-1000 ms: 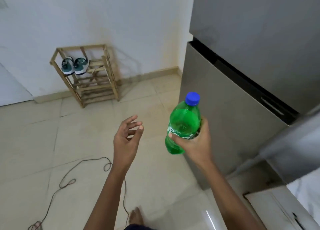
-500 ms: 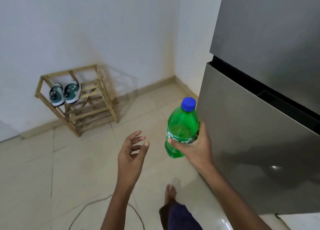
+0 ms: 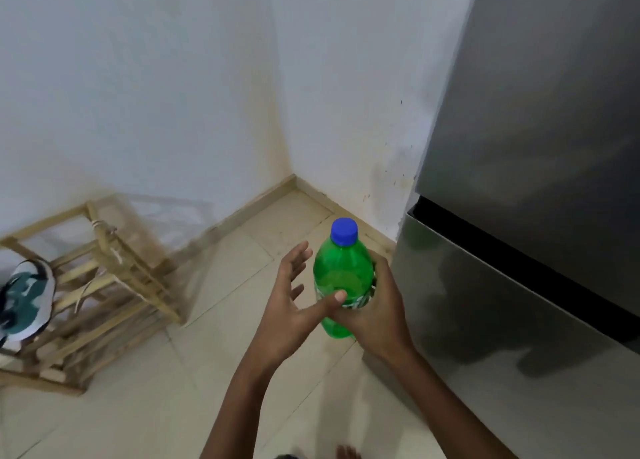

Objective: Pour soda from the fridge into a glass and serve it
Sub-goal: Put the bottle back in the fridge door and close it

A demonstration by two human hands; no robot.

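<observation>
The right hand [image 3: 375, 315] is wrapping the green soda bottle [image 3: 343, 278] around its labelled middle, fingers curled round the far side and pinching the plastic, holding it upright in the air in front of the closed fridge [image 3: 526, 216]; the left hand [image 3: 294, 303] is sitting just beside the bottle with its fingers [image 3: 298, 256] spread loose and its thumb lying against the label, not gripping.

The step in hand is, as I judge it, carrying the bottle away to wherever the glass is, since no glass and no surface are showing here; doing it well means keeping the bottle upright and steady so the soda is not getting shaken before the blue cap [image 3: 343, 232] comes off, and letting the left hand take the lower body or the cap rather than hovering.

The bottle is thin translucent plastic, rounded at the shoulder, likely giving under a hard squeeze; the cap is ridged and opaque; the fridge doors are smooth brushed grey metal; the floor is glossy pale tile; the wooden rack [image 3: 104, 285] is rough slatted timber holding a shoe [image 3: 26, 296].
</observation>
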